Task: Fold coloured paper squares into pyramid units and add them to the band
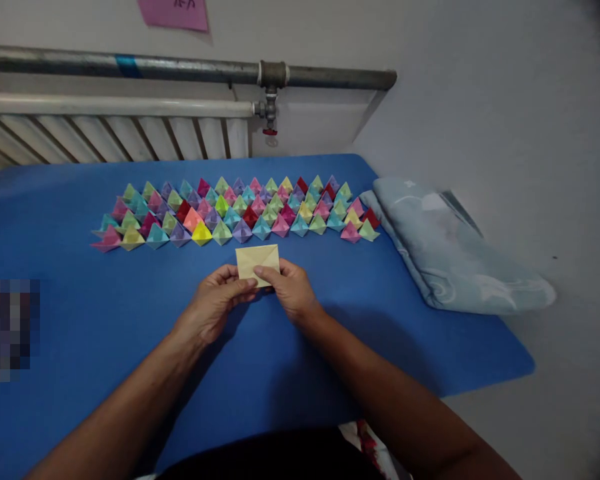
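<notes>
A pale yellow square of folded paper (257, 261) is held above the blue surface, with creases showing near its upper corners. My left hand (220, 297) grips its lower left edge, thumb on top and fingers behind. On the paper's right side is my right hand (293, 290), its thumb lying across the face and its fingers mostly hidden behind. Just beyond the paper, several small folded paper boats (222, 233) in many colours stand in close rows.
Folded light blue-grey bedding (455, 257) lies on the right of the blue surface (130, 347). Behind are a white radiator (120, 139), a metal pipe (195, 69) with a valve (270, 110), and a pink note (175, 13) on the wall. A blurred patch covers the left edge.
</notes>
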Motion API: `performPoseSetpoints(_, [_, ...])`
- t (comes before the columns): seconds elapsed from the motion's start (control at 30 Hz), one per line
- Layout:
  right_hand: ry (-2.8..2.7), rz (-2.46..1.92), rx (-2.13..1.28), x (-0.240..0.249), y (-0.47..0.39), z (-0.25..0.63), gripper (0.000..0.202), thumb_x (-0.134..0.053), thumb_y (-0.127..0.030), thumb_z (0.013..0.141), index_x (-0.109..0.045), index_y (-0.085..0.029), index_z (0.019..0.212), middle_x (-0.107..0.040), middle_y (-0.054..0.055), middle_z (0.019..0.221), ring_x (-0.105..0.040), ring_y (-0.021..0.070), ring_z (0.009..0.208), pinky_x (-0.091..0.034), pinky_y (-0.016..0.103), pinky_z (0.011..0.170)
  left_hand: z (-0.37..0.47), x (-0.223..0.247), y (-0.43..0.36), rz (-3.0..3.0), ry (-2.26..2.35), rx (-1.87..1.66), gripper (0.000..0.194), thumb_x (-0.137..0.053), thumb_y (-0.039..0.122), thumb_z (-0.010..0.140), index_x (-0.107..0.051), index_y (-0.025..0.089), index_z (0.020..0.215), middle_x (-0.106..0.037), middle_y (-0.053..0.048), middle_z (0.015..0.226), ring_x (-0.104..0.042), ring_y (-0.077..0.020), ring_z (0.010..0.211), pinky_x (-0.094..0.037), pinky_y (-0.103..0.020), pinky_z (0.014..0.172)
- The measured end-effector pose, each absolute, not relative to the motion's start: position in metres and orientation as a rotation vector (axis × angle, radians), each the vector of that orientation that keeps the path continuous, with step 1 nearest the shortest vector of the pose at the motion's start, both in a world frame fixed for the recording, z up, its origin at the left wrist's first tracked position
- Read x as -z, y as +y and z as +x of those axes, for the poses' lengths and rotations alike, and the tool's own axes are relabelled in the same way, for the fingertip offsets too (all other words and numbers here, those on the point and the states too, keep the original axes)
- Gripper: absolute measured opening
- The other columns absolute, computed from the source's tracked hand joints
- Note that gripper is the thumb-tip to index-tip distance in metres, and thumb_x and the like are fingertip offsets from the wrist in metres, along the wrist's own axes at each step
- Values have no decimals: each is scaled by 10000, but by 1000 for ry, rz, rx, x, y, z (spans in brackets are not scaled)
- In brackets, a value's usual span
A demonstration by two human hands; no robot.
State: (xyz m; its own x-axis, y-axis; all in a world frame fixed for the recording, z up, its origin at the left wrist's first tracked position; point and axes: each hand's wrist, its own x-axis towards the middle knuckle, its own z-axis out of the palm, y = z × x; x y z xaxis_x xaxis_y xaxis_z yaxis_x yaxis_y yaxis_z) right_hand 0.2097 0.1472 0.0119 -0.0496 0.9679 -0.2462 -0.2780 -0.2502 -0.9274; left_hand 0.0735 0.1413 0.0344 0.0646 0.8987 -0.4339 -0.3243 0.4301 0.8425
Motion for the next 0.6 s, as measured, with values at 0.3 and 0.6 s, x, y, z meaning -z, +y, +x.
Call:
performPoseSetpoints(0.3, [-1061,-1275,-1595,-11,149,217,202,-715,-286,704,-731,-165,864,-677,-12,726,-584,117,646,-453,248,625,42,-45,172,1231,1272,-720,290,-815,411,594,-648,175,571,-573,29,553,-477,-87,536,-362,-220,532])
performPoseSetpoints(0.6, [-1184,-1312,-1576,-14,149,218,211,-675,-310,729,-715,-164,876,-651,-12,728,-559,114,646,-426,240,611,30,-39,180,1424,1178,-588,261,-726,447,677,-694,188,688,-635,5,640,-540,-122,600,-431,-253,591])
